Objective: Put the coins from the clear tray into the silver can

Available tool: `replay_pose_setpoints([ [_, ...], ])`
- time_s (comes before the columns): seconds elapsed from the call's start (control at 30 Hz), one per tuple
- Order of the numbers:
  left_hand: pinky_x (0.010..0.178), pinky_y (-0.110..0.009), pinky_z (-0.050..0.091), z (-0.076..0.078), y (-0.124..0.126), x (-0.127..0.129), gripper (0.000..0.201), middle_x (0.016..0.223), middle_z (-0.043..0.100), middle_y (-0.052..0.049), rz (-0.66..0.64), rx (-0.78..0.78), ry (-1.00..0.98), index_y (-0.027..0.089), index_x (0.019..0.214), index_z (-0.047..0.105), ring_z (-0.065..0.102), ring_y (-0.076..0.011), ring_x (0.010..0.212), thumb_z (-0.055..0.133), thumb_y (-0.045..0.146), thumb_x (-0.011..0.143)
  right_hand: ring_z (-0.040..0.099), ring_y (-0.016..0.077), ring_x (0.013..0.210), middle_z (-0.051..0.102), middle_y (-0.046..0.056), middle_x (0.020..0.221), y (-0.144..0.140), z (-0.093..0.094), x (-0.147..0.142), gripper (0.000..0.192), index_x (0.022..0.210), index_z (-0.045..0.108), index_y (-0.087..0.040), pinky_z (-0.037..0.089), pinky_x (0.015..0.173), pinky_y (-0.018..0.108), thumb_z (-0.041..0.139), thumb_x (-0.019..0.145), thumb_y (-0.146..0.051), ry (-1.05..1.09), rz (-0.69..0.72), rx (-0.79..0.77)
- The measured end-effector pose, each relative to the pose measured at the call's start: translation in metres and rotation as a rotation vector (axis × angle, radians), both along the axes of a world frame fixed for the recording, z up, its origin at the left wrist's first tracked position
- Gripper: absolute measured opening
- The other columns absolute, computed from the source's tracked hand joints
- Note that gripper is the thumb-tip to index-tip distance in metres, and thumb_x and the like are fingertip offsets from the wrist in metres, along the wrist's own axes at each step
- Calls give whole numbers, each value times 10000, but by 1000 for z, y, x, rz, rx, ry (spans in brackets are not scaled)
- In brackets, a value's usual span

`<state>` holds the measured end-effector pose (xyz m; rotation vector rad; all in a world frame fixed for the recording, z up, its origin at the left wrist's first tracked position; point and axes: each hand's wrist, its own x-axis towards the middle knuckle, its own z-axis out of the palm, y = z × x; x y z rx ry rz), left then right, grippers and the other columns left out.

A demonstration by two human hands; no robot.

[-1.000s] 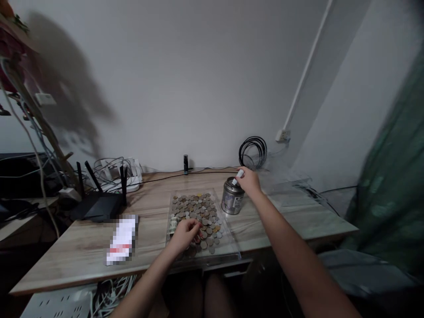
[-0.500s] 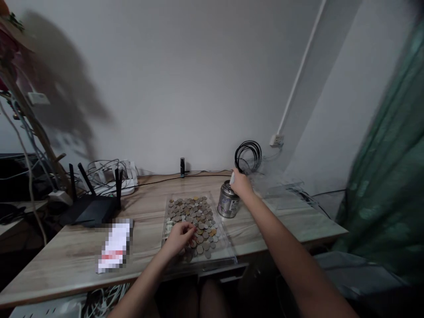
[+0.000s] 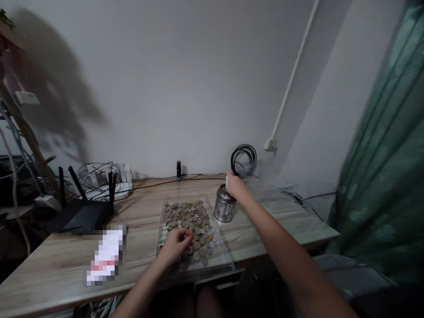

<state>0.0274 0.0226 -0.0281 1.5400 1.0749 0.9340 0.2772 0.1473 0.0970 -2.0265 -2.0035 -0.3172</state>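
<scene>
Many coins (image 3: 185, 213), silver and some gold-coloured, lie spread in a clear shallow plastic tray (image 3: 219, 255). Over the near-left part of the coins is my left hand (image 3: 178, 243), its thumb and fingers pinched together; anything between them is hidden. My right hand (image 3: 236, 186) is closed at the top of a printed metal can (image 3: 225, 209) standing upright right of the tray. A small white thing (image 3: 227, 180) shows at its fingers, too small to name. A folded banknote (image 3: 163, 236) lies at the tray's left side, partly behind my left hand.
A black router (image 3: 82, 215) with antennas and a blurred-out white item (image 3: 107, 251) are on the left. At the back stand a small black cylinder (image 3: 179, 170) and coiled black cable (image 3: 244, 160). Clear plastic (image 3: 281, 194) lies on the right. The desk's edge runs in front.
The view has turned slightly right, so everything sits a little further left and lower. Both hands keep nearly the same places at the coins and the can.
</scene>
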Motion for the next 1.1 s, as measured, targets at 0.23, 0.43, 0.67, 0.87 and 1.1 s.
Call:
replay_pose_setpoints([
  [0.23,451,-215,370,-4,1,-1,305,554,554,7,18,-34,-26,144,684,532,508,-105,454,550,448,664,558,219,953,616,142,1027,-2,5,0,315,1051,581,-139,383,748,260,489,766,-236,-62,70,-57],
  [0.43,467,-216,370,1,-1,-1,317,570,571,-13,30,-21,-14,144,667,526,510,-107,479,502,459,696,574,178,873,632,139,962,-23,14,-1,409,951,629,-122,367,711,243,282,886,-327,-64,90,16],
  [0.67,474,-213,366,-1,1,-2,288,572,575,-14,44,-19,11,141,663,541,491,-99,473,491,423,700,564,192,863,645,106,906,-48,-5,11,522,788,673,-168,365,702,265,225,887,-419,-13,132,69],
  [0.87,458,-209,350,-5,2,-3,289,569,581,-20,60,28,31,133,684,558,483,-100,468,440,391,740,406,221,1130,520,97,1199,-42,-26,22,433,952,663,-179,326,891,339,278,878,-363,47,194,296],
  [1.1,518,-226,365,2,0,-7,276,609,612,-29,146,177,308,157,684,584,536,-128,538,388,327,779,481,211,1000,588,115,1045,-38,-33,21,407,891,668,-158,364,846,342,302,875,-336,144,155,303],
])
